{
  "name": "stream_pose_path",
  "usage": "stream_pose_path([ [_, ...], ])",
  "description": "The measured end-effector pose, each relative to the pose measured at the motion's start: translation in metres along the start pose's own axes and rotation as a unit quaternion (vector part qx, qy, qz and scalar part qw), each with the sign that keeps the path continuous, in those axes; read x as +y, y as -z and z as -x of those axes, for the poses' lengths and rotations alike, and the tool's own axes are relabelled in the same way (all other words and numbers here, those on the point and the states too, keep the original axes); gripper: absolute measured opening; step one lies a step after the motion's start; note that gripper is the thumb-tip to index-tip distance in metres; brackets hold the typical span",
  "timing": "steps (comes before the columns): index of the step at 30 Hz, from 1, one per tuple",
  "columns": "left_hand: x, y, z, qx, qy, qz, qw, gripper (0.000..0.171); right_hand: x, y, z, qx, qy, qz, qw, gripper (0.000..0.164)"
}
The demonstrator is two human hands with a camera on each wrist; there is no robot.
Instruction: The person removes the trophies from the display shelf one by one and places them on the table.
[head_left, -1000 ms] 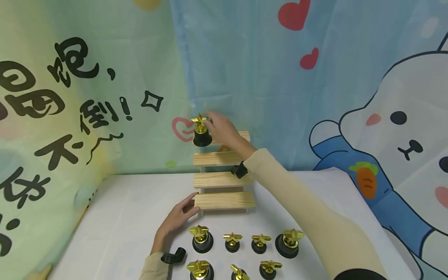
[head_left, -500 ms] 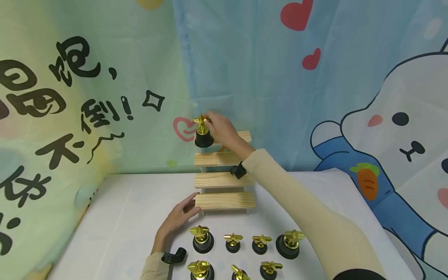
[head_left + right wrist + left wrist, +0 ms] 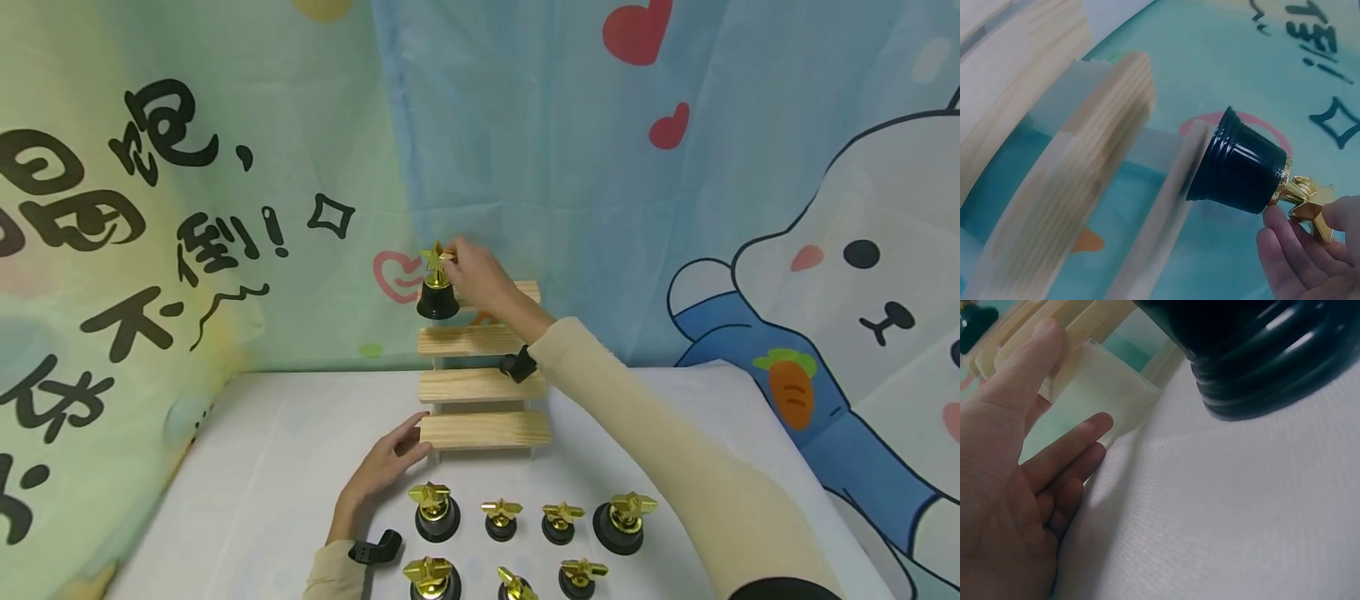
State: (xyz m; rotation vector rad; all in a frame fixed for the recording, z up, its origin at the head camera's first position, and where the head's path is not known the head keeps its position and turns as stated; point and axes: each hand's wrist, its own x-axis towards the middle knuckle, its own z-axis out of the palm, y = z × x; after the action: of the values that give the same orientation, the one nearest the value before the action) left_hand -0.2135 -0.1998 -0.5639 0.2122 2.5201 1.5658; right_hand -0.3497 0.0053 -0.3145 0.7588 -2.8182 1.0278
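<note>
In the head view my right hand (image 3: 483,279) is up at the stepped wooden stand (image 3: 483,431), holding a trophy (image 3: 437,298) by its gold star top. The right wrist view shows thumb and fingers pinching the gold star (image 3: 1315,215). The trophy's black base (image 3: 1244,165) is upright, right at the left end of the top plank (image 3: 1166,215). Low on the stand's left side, my left hand (image 3: 386,458) grips the end of the lowest plank. In the left wrist view its thumb (image 3: 1038,353) lies along the plank, while the other fingers bend loosely below.
Several gold star trophies with black bases stand in front of the stand, among them a large one (image 3: 437,515) near my left hand and another large one (image 3: 621,525) at right. A white cloth (image 3: 285,467) covers the table. A printed curtain (image 3: 525,167) hangs close behind the stand.
The right hand has turned the trophy slightly, so its star faces another way. The trophy stays at the top plank's left end. The left hand keeps its place.
</note>
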Motion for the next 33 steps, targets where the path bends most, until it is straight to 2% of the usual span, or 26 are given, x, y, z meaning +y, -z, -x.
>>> stream_pose_path([
  [5,0.002,0.001,-0.001,0.005,-0.003,-0.007,1.0000,0.059,-0.007,0.016,0.016,0.001,0.027,-0.036,0.999,0.035],
  [12,0.004,0.004,-0.002,0.002,-0.006,-0.004,1.0000,0.060,-0.015,0.032,0.059,-0.007,0.067,-0.048,0.997,0.031],
  [21,0.000,0.001,-0.002,0.003,-0.003,-0.007,1.0000,0.059,-0.010,0.041,0.116,-0.029,0.077,-0.054,0.995,0.034],
  [27,-0.001,-0.002,0.001,0.007,-0.001,-0.017,0.9998,0.059,-0.002,0.044,0.156,-0.039,0.082,-0.053,0.994,0.032],
  [33,0.001,-0.002,0.001,0.003,0.000,-0.010,0.9999,0.060,-0.003,0.046,0.188,-0.055,0.094,-0.049,0.993,0.029],
])
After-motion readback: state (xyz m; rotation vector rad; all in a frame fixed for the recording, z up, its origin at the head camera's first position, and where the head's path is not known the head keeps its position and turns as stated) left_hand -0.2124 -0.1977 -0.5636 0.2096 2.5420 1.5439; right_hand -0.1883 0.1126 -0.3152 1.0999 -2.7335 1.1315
